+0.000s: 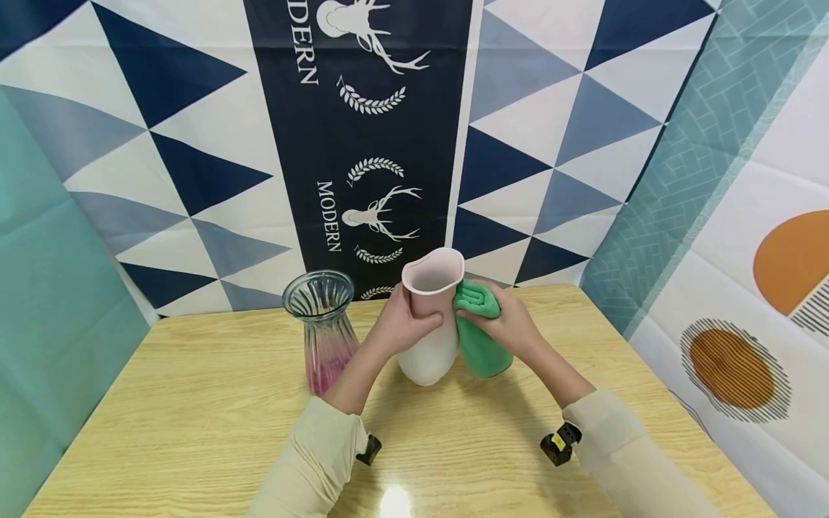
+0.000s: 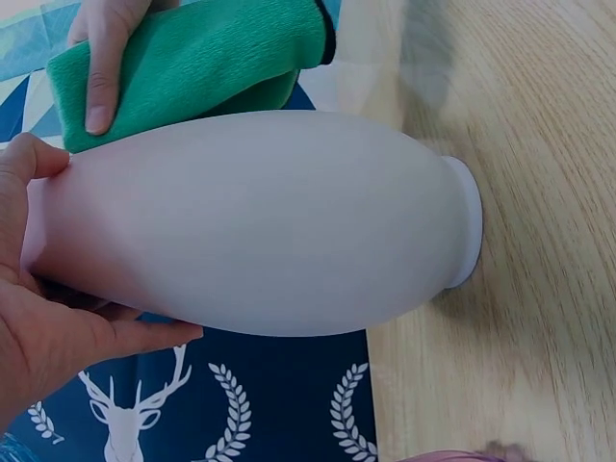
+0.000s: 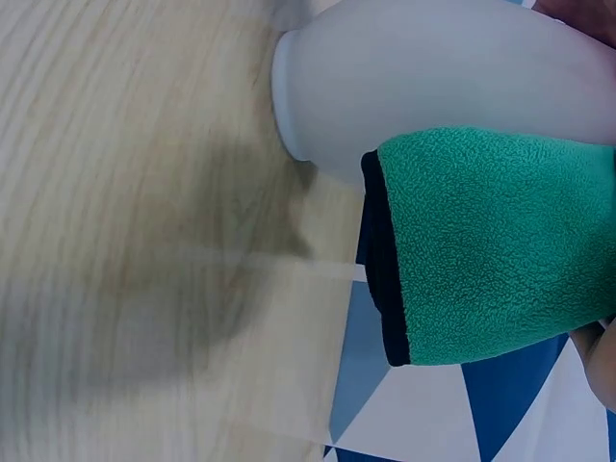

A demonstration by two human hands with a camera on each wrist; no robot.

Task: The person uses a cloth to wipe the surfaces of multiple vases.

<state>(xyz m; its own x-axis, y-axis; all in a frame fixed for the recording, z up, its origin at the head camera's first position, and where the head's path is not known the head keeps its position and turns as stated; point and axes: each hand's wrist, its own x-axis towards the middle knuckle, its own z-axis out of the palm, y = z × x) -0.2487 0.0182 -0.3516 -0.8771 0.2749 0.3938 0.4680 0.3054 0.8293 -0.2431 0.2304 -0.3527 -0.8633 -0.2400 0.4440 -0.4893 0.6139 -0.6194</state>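
A pale vase [image 1: 429,349], pinkish at its neck and white lower down, stands on the wooden table. My left hand [image 1: 404,322] grips its neck from the left, thumb across the front. In the left wrist view the vase [image 2: 279,226] shows its smooth side and its narrow foot on the tabletop. My right hand [image 1: 508,324] holds a folded green towel [image 1: 482,349] against the vase's right side near the neck. The towel [image 3: 491,250] has a dark edge band and hangs down beside the vase in the right wrist view.
A ribbed glass vase [image 1: 320,316], clear above and pink below, stands left of the pale vase, close to my left forearm. The wooden table [image 1: 194,417] meets a patterned cloth backdrop [image 1: 363,144] at its back edge. Cloth also hangs on both sides.
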